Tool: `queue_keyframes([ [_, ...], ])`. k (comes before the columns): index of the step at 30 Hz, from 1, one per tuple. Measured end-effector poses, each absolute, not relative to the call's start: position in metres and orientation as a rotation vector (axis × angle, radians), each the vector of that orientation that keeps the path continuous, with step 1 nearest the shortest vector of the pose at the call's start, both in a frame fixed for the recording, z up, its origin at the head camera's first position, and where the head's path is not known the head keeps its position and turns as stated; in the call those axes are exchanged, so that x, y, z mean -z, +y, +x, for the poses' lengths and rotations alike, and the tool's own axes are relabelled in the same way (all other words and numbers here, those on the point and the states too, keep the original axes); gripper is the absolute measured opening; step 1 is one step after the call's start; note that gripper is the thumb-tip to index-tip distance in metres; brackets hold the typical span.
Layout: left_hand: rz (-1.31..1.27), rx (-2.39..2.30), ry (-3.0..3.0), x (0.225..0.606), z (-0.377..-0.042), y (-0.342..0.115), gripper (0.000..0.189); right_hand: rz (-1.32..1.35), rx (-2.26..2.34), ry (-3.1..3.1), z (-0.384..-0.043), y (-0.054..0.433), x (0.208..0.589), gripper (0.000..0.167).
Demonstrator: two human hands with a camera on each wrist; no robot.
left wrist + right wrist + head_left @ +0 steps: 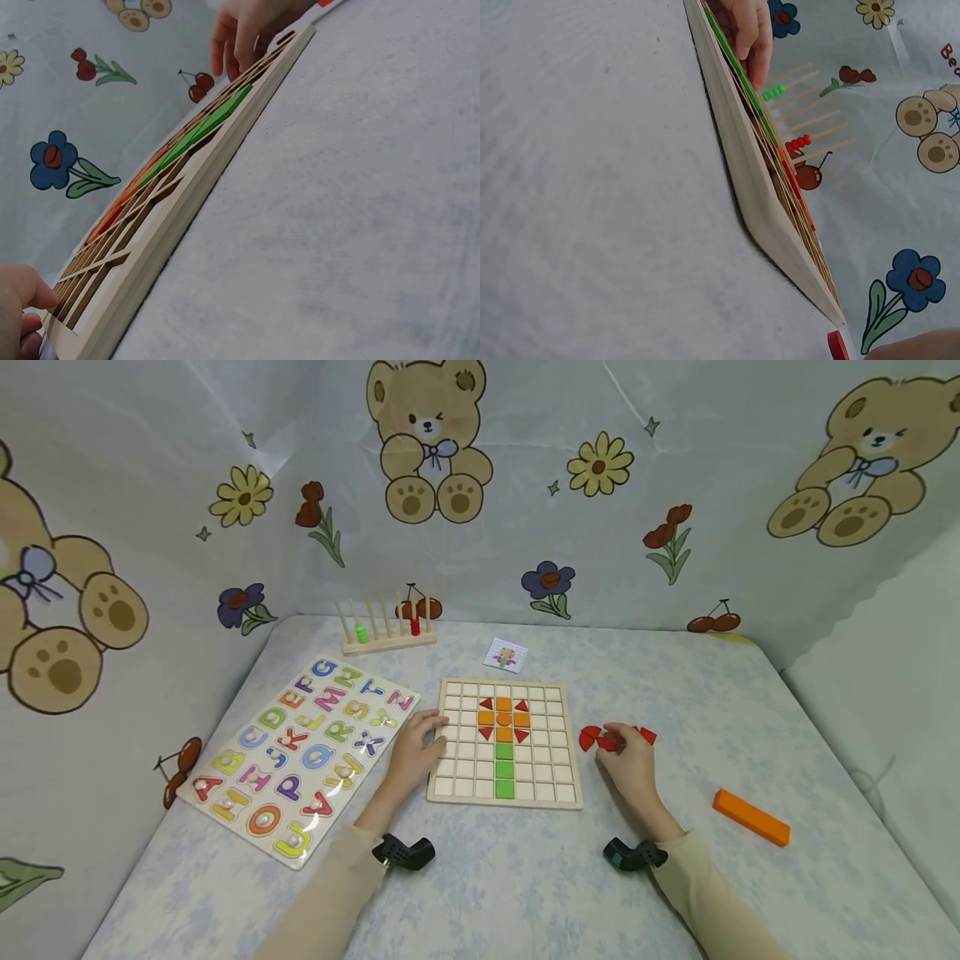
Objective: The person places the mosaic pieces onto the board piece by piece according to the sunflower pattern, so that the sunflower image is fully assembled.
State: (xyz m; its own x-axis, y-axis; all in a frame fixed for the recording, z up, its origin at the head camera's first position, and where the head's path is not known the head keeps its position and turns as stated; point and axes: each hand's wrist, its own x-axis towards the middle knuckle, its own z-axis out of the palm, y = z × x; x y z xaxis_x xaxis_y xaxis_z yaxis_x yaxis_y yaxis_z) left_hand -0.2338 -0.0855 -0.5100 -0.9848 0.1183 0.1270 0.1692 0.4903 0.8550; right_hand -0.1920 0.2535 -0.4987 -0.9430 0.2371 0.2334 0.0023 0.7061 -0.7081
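Note:
A wooden grid board (459,787) lies on the table, with orange squares, an orange disc (504,719), small red triangles (521,737) and a column of green squares (505,769) in its cells. My left hand (412,750) rests at the board's left edge, fingers and thumb touching the frame. To the right of the board, my right hand (628,762) reaches down among several flat red pieces (590,737), thumb and fingertips at one of them. Whether it pinches that piece is not clear. A red piece (838,346) also shows near the board's corner in the right wrist view.
An alphabet puzzle board (247,760) lies at the left. Behind it stands a wooden peg rack (390,644) with green and red beads. A small picture card (506,656) lies beyond the grid board. At the right is an orange bar (752,817).

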Motion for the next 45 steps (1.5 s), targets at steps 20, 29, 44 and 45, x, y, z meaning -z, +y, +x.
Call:
queue_keyframes([
  [20,-0.275,1.559,-2.66,0.513,-0.233,-0.085,0.035,0.475,-1.337,-2.706,-0.188,0.182,0.481,0.045],
  [29,-0.279,1.542,-2.666,0.513,-0.234,-0.085,0.035,0.462,-1.434,-2.672,-0.194,0.177,0.491,0.04],
  [44,-0.272,1.553,-2.661,0.512,-0.231,-0.085,0.033,0.309,-1.386,-2.616,-0.204,0.211,0.485,0.032],
  [45,-0.273,1.549,-2.663,0.512,-0.231,-0.085,0.033,0.27,-1.354,-2.631,-0.206,0.22,0.484,0.035],
])
